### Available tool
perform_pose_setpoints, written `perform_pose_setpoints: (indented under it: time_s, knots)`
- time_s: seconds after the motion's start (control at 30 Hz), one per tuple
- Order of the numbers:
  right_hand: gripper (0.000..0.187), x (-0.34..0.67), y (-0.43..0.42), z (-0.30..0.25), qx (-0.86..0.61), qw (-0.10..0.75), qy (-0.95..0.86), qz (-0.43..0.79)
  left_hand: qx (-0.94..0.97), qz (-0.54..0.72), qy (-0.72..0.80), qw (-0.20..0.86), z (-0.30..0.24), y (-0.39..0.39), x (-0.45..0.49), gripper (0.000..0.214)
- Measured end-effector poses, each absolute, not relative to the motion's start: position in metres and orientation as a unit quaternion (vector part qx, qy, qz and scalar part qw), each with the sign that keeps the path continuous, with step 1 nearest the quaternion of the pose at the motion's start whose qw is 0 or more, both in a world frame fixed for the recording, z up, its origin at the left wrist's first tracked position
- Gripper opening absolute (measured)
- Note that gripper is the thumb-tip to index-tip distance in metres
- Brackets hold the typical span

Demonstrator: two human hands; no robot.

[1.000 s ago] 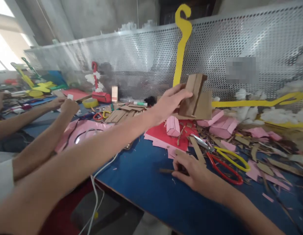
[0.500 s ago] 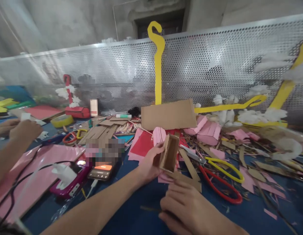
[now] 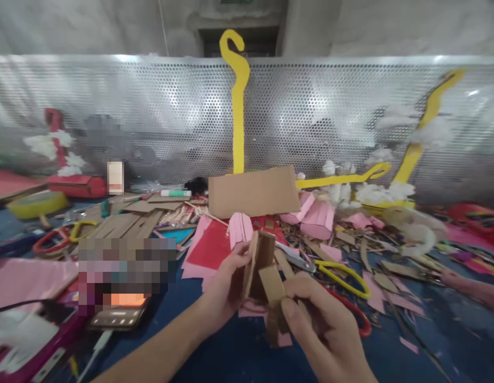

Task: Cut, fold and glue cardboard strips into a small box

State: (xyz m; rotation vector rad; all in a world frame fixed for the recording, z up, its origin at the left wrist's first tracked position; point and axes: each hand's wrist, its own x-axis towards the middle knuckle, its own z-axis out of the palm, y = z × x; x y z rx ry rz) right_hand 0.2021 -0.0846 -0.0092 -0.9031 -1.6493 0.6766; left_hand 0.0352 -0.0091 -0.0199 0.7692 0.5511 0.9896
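Note:
A small open-topped cardboard box (image 3: 250,266), tilted with its hollow side showing, is held in my left hand (image 3: 226,284), whose fingers wrap its left side. Between thumb and fingers, my right hand (image 3: 329,316) pinches a small flat cardboard piece (image 3: 272,286) in front of the box opening; I cannot tell whether the two touch. Part of that piece hangs below in shadow. Just beyond the hands lie scissors (image 3: 345,274) with red and yellow handles, partly hidden by my right hand. A pink paper-covered box (image 3: 240,229) stands behind my left fingers.
A cardboard panel (image 3: 255,191) with a tall yellow hook (image 3: 239,117) stands against the perforated metal screen (image 3: 171,117). Cardboard scraps (image 3: 362,252) and pink paper litter the right side. Left are a lit phone (image 3: 117,316), yellow tape (image 3: 38,205) and cardboard strips (image 3: 125,226).
My right hand has risen from the tabletop to the box, now with the cardboard piece in its fingers. The view has turned right, and another person's hands at the left have left the frame.

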Motion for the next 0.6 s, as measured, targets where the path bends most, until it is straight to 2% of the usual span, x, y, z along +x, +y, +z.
perform_pose_setpoints:
  time_s: [0.1, 0.2, 0.4, 0.6]
  knots:
    - [0.028, 0.204, -0.076, -0.006, -0.421, 0.594, -0.603, 0.327, 0.355, 0.441, 0.249, 0.786, -0.016, -0.015, 0.036, 0.042]
    - [0.039, 0.208, -0.063, -0.007, -0.457, 0.603, -0.545, 0.361, 0.342, 0.396, 0.305, 0.796, -0.015, -0.017, 0.038, 0.055]
    - [0.042, 0.209, -0.053, -0.021, -0.431, 0.57, -0.536, 0.45, 0.362, 0.412, 0.294, 0.783, -0.018, -0.015, 0.041, 0.06]
    - [0.041, 0.207, -0.056, -0.025, -0.425, 0.542, -0.567, 0.452, 0.363, 0.424, 0.309, 0.77, -0.027, -0.015, 0.043, 0.073]
